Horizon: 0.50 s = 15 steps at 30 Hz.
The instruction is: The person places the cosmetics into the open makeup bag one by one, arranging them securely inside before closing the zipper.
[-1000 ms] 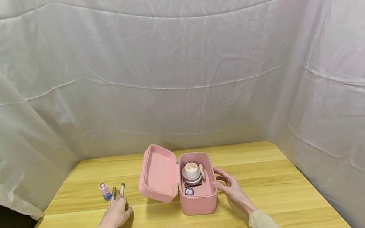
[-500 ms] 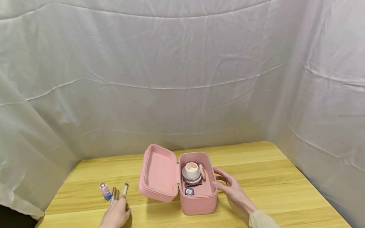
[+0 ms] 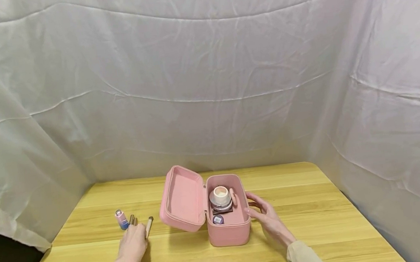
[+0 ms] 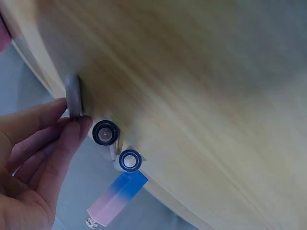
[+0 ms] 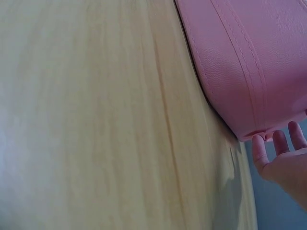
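Observation:
My left hand [image 3: 132, 243] pinches a slim makeup brush [image 3: 149, 226] between thumb and fingertips, low over the left part of the table. In the left wrist view, the grey end of the brush [image 4: 73, 96] shows at the fingertips. Just beyond this hand are two slim brownish tubes [image 3: 132, 219], whose round ends with dark rims face the left wrist camera. A pink-and-blue bottle [image 3: 121, 219] stands beside them. My right hand [image 3: 267, 219] rests against the right side of an open pink cosmetic case [image 3: 229, 236], thumb at the rim, fingers loosely bent.
The case lid [image 3: 183, 198] leans open to the left. Inside the case are a white jar [image 3: 221, 194] on a stack of round and flat items, a pink oval piece [image 3: 233, 197] and a small purple-lidded container [image 3: 217, 220]. Pale curtains enclose the wooden table [image 3: 302, 241].
The brush has swung and shifted right, apart from the two tubes, with my left hand moving slightly right. My right hand and the case stay put.

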Motion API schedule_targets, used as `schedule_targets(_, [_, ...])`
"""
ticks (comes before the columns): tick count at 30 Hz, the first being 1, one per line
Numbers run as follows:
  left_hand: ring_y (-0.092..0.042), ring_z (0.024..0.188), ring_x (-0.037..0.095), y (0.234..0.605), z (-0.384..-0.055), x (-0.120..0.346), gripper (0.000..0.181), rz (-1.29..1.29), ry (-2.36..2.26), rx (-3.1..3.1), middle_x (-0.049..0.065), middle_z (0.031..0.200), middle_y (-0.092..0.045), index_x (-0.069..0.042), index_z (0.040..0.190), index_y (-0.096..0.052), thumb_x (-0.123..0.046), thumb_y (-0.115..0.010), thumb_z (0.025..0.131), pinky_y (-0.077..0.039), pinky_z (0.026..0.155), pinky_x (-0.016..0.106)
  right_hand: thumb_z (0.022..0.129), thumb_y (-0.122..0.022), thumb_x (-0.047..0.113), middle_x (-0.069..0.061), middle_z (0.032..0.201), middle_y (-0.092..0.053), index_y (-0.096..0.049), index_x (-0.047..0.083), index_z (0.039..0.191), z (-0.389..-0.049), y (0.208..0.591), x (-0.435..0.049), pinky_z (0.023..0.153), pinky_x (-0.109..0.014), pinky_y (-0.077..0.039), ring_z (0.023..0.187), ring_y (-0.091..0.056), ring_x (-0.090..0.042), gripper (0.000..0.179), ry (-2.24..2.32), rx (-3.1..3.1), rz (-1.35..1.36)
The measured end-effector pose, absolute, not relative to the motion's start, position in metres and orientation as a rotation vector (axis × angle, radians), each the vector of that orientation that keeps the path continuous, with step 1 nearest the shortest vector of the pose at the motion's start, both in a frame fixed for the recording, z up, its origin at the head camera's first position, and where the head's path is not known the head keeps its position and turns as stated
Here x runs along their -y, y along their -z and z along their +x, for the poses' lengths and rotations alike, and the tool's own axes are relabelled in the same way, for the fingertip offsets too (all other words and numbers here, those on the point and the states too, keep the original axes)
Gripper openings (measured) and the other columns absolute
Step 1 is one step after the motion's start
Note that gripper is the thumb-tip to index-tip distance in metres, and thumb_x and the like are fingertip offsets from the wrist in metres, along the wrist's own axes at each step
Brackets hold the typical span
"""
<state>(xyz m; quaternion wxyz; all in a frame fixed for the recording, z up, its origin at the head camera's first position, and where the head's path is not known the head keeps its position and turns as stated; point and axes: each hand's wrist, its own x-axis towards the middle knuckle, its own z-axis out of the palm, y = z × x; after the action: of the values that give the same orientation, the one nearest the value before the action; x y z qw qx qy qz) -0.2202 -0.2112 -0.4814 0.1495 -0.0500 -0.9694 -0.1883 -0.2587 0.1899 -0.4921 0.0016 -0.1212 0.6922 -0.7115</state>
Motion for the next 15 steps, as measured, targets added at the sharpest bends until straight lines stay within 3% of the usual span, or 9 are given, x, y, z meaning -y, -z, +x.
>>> schedule_targets(6, [-0.061,0.059,0.024,0.4820,-0.2233,0.2107,0.019,-0.111,0.567,2.754,0.010,0.065,-0.063,-0.001,0.069,-0.060,0.011,-0.076,0.068,-0.053,0.048,0.036,0.093,-0.064,0.002,-0.030,0.150,-0.039,-0.038,-0.010,0.149,-0.2579,0.4922,-0.1893,0.088,-0.022,-0.054,0.120,-0.052,-0.021,0.063,2.228,-2.190,-0.402])
schedule_targets(15, [-0.062,0.064,0.023,0.4771,-0.2259,0.2161,0.014,0.003,0.785,2.792,0.011,0.071,-0.069,-0.003,0.070,-0.069,0.006,-0.079,0.064,-0.055,0.057,0.039,0.093,-0.063,0.000,-0.027,0.153,-0.037,-0.037,-0.008,0.150,-0.2608,0.4940,-0.1909,0.088,-0.020,-0.054,0.121,-0.050,-0.021,0.063,2.221,-2.162,-0.382])
